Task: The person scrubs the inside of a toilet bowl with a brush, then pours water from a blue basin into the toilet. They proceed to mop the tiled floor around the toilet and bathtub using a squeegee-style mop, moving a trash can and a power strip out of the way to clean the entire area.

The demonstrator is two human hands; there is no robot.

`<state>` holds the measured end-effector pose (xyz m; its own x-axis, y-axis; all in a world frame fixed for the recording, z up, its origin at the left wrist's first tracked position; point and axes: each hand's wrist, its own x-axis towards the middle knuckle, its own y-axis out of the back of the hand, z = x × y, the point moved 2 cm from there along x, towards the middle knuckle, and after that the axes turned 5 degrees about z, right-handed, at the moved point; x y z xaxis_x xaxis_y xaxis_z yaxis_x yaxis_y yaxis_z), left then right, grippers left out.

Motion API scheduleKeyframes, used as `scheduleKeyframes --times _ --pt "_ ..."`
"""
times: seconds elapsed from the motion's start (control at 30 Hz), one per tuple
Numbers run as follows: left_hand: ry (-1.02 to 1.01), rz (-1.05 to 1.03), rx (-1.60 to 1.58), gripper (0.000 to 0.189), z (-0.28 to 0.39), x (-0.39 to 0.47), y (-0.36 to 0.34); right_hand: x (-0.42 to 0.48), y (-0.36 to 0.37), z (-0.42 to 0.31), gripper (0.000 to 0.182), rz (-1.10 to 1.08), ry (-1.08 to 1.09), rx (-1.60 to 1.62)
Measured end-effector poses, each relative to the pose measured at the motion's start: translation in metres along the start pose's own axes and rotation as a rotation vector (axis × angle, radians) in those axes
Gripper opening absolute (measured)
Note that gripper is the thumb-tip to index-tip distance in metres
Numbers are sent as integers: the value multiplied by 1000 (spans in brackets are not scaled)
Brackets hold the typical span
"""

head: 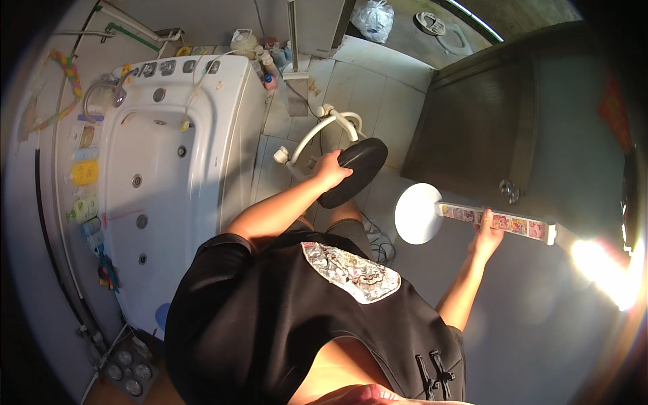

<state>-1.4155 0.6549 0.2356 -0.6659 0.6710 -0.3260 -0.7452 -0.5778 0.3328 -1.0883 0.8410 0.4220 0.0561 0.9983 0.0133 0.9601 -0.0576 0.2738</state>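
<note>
My left hand [331,172] grips the near edge of a round black stool seat [362,164], thumb lying on top. The seat is tilted, and the stool's cream curved legs with casters [309,139] show beyond it. On the right, my right hand [487,238] is closed around the flat post of a white stand [506,223] covered with colourful picture stickers. The stand lies sideways across my view, with its round white base [418,213] towards the stool. Most of that hand's fingers are hidden behind the post.
A white bathtub [238,101] runs along the left, with bottles [85,173] lined up behind it. Cables [382,243] lie on the floor by my legs. A dark door with a knob [509,191] stands at right, near a glaring light [602,268]. A plastic bag [373,20] lies beyond the threshold.
</note>
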Motion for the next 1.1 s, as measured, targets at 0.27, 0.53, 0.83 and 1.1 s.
scheduleKeyframes --times 0.27,0.53,0.83,1.1 --pt "-96 17 -81 53 1 -8 -88 28 31 31 22 -51 -24 60" --pt "1 87 31 52 -6 -4 -188 61 61 87 28 -52 -80 105" --pt "367 -84 -454 66 -108 10 -392 108 184 226 30 109 -204 35" --pt "386 -276 -316 51 -150 -14 -468 147 221 260 24 138 -115 -41"
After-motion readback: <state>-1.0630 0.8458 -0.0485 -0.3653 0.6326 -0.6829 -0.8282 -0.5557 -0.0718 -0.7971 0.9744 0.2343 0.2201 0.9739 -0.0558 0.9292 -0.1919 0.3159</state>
